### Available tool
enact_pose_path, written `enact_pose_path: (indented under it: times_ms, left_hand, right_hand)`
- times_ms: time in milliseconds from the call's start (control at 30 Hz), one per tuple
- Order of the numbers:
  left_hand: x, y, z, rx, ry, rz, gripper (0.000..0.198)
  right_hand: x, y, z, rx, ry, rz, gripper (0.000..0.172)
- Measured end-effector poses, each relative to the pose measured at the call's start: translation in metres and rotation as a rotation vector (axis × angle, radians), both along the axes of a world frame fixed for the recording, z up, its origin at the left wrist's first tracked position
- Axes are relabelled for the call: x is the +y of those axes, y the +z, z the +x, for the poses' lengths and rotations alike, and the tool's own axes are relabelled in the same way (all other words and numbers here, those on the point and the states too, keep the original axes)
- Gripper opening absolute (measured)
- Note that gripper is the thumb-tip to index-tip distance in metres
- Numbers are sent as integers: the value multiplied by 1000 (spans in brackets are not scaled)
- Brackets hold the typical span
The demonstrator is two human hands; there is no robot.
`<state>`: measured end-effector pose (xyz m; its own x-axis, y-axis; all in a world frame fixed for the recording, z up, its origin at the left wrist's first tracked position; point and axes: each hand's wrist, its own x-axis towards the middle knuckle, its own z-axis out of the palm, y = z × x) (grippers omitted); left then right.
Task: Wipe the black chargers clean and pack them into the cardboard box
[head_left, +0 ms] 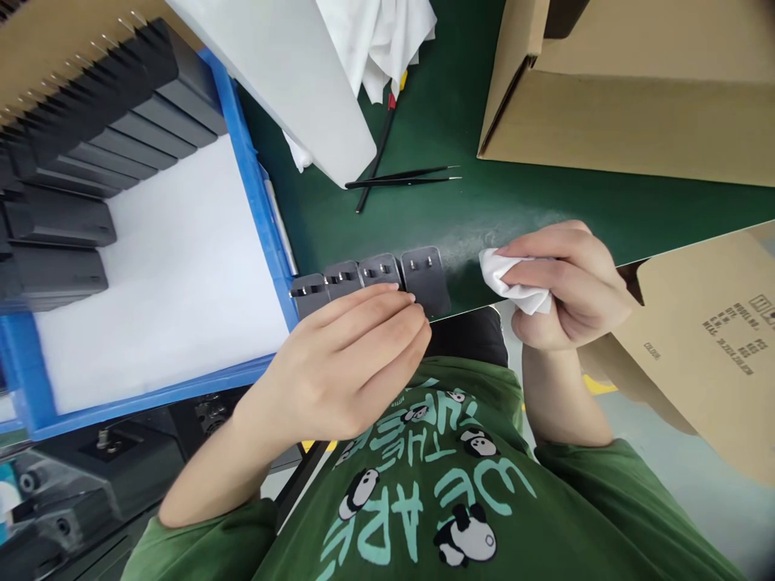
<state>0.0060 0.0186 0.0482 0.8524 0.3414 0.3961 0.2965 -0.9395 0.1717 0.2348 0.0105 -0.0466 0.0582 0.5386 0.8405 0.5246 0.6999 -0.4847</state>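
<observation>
A row of several dark grey power adapters (425,282) lies at the front edge of the green table, their metal plug prongs facing up. My left hand (351,355) is closed against the near side of the row, fingers together and fingertips by the rightmost adapters. Its thumb is hidden, as are the lower parts of some adapters. To the right, my right hand (569,282) pinches a crumpled white cloth (514,278) just over the table edge, apart from the adapters.
At left, a blue-edged tray (242,173) with a white bottom holds more adapters standing in rows. Black tweezers (403,177) lie across a thin black stick (379,153). White cloths (387,40) are behind. An open cardboard box (635,121) stands at back right, a cardboard flap (684,323) nearer.
</observation>
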Motion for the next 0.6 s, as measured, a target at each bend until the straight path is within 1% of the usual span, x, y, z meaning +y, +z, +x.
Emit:
enact_pose_path:
  times_ms: [167,267,433,600]
  left_hand:
    - [1,-2,1,-6,30,14,11]
    - [1,-3,1,-10,39,10,11]
    - [2,-2,0,-7,12,-22,12]
    - [2,-3,0,-19,25,-8,11]
  right_hand:
    - [-1,1,-2,3,-31,-30,18]
    - [0,0,-2,12,-35,-19,19]
    - [2,0,-1,13,7,14,18]
    - [4,-1,2,2,40,76,17]
